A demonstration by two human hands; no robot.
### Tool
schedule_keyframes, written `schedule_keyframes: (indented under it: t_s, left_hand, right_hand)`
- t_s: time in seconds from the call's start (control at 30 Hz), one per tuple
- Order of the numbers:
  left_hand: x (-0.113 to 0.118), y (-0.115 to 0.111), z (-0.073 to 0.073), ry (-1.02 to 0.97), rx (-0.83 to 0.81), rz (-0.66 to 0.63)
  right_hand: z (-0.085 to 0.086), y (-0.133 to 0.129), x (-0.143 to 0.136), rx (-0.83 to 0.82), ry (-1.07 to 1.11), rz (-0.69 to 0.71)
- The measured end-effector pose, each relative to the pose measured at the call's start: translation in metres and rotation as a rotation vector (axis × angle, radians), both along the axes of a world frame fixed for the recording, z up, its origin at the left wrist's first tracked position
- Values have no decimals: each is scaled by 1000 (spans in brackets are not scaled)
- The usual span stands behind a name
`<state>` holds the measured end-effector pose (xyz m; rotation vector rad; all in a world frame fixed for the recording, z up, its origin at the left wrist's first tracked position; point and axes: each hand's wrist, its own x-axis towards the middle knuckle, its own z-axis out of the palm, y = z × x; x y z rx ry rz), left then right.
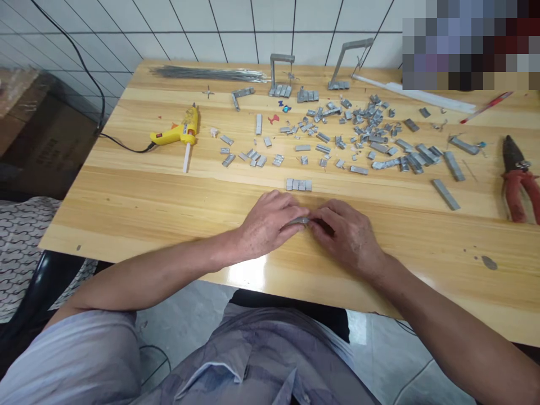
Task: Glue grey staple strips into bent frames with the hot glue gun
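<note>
Here, near the frame's centre, the bare left hand [270, 222] and bare right hand [349, 233] pinched a slim, grey, metallic-looking strip [298, 221] in their fingertips. Above lay a row of short silvery-grey blocks [299, 184]; a yellow plastic glue gun [181, 133] rested upper left.

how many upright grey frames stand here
2: one frame just right of the wire bundle, another frame by the white strip; blurring top right may hide more.

Left hand [266, 223], right hand [351, 235] — pinching a strip [298, 221], apparently metal.
</note>
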<state>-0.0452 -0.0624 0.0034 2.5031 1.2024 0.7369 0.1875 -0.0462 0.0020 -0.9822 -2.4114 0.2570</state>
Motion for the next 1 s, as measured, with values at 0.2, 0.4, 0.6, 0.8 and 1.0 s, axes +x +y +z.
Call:
schedule_keyframes:
  t_s: [0.2,0.4,0.6,0.8,1.0]
  left_hand:
    - [-5,-11,4,212,260,-39]
    - [-1,-19,11,327,348,-35]
    - [-6,-14,9,153,301,4]
    - [-2,-17,11,256,297,-42]
    - [-4,-13,8,100,166,33]
  right_hand:
    - [0,-1,-1,-4,6,0]
    - [2,-2,0,-40,2,1]
    - [-1,-1,1,-52,11,3]
    - [-1,-2,0,-62,6,-9]
    - [0,-2,0,-64,3,-13]
